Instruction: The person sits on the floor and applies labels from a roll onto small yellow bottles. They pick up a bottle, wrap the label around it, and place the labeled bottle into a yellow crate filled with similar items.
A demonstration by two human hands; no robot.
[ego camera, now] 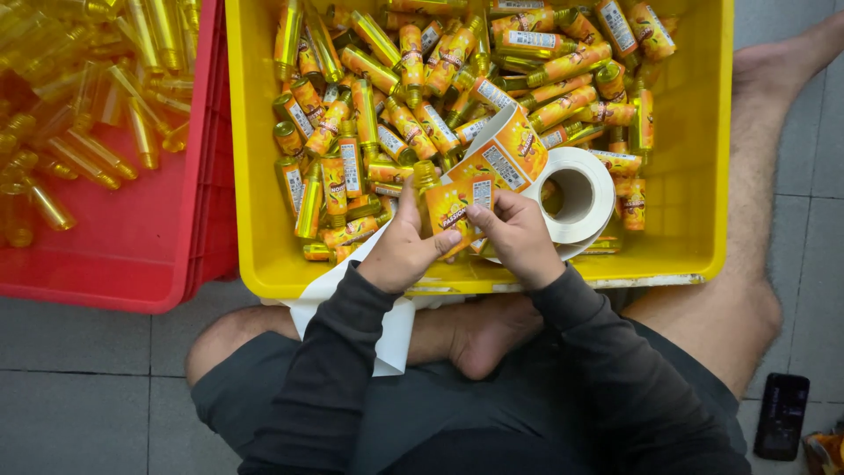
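Both the left hand (403, 249) and right hand (519, 236) pinch an orange label (450, 211) above the bottle-filled yellow crate (255, 176).

A floor (79, 387) of large grey tiles with thin pale grout lines fills the view from above. The light is even and bright, casting only soft shadows. A red crate (132, 255) sits on the tiles at upper left, and a yellow crate (686, 176) stands just beside it, filling the upper middle. A dark phone (782, 415) lies flat on the tiles at lower right. Walls, windows and furniture lie outside the frame.
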